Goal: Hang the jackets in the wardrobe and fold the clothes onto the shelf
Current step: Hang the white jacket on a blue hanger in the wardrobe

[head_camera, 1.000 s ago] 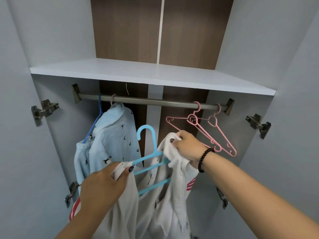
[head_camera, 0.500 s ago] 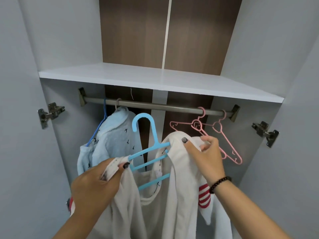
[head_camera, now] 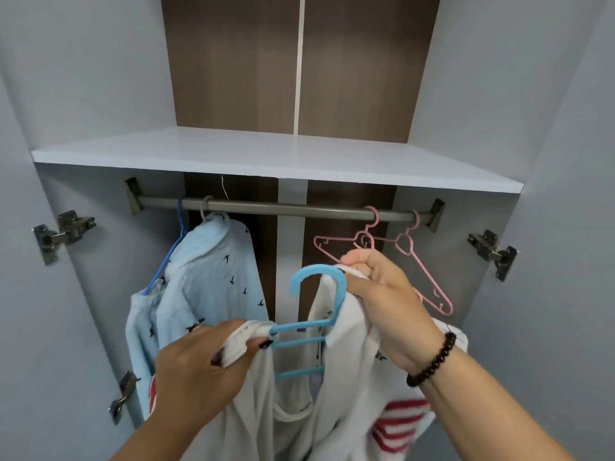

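Fitting the white fleece jacket (head_camera: 346,377) onto the light-blue plastic hanger (head_camera: 312,314)

At lower centre, my left hand (head_camera: 199,371) pinched its shoulder at the hanger's end; my right hand (head_camera: 386,294) gripped the collar beside the hook, below the metal rail (head_camera: 283,207).

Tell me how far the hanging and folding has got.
Done: one light blue jacket hangs on the rail. In hand: both hands, left hand and right hand, grip a white jacket on a blue hanger, not yet hooked. Left: hooking it; the shelf holds nothing folded.
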Demonstrator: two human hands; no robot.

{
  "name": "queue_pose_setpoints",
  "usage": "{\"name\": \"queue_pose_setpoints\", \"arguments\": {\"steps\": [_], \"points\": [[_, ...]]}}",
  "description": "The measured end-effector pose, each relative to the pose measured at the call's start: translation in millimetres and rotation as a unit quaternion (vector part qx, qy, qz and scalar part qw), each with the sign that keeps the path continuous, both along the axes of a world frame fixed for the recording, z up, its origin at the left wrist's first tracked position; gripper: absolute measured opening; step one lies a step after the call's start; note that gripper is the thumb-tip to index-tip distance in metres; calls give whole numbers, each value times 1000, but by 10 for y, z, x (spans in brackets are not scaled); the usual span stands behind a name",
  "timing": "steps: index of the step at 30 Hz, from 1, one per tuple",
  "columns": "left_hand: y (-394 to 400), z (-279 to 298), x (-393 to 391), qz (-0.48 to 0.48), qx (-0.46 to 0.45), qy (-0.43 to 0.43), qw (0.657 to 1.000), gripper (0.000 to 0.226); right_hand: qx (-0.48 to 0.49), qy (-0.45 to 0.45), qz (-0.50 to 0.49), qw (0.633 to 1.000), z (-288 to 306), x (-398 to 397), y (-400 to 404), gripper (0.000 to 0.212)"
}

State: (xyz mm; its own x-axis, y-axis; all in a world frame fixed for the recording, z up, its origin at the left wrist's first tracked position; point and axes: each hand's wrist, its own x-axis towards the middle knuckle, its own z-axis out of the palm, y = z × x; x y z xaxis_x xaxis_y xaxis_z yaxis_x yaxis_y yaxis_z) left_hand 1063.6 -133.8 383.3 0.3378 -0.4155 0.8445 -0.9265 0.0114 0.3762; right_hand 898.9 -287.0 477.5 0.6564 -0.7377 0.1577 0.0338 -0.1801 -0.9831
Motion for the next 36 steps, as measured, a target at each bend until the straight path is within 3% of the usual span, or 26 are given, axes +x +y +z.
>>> {"name": "queue_pose_setpoints", "arguments": {"steps": [2,4,6,9,11,14,17,22,25,28,32,36], "points": [[-33,-13,-46,7,31,30,999,32,-99,44,-48,993,-142,-120,-35,15],[-83,-27,-88,36,56,71,995,34,-242,105,-94,960,-288,-226,-4,18],[-144,-61,-106,49,64,103,991,43,-319,143,-74,934,-426,-284,83,23],[-221,-117,-138,17,44,149,988,52,-297,159,-37,941,-478,-328,57,26],[-266,-108,-163,-2,28,186,982,44,-292,168,-68,939,-465,-386,-138,28],[-374,-122,-150,-6,22,219,975,30,-409,221,-110,878,-510,-447,-481,31],[-557,-173,-75,9,61,228,972,16,-436,289,-82,848,-571,-409,-728,44],[-956,-214,235,18,171,210,963,34,-413,305,-76,855,-672,-197,-1043,48],[-1175,-230,488,21,162,123,979,47,-413,267,-128,861,-725,11,-1158,48],[-1431,-196,691,43,168,92,981,53,-407,249,-158,865,-702,241,-1280,51],[-1758,-21,956,63,168,28,983,45,-396,274,-194,855,-590,459,-1459,41],[-2078,186,891,8,230,-25,973,25,-440,313,-191,820,-539,811,-1525,39]]}}
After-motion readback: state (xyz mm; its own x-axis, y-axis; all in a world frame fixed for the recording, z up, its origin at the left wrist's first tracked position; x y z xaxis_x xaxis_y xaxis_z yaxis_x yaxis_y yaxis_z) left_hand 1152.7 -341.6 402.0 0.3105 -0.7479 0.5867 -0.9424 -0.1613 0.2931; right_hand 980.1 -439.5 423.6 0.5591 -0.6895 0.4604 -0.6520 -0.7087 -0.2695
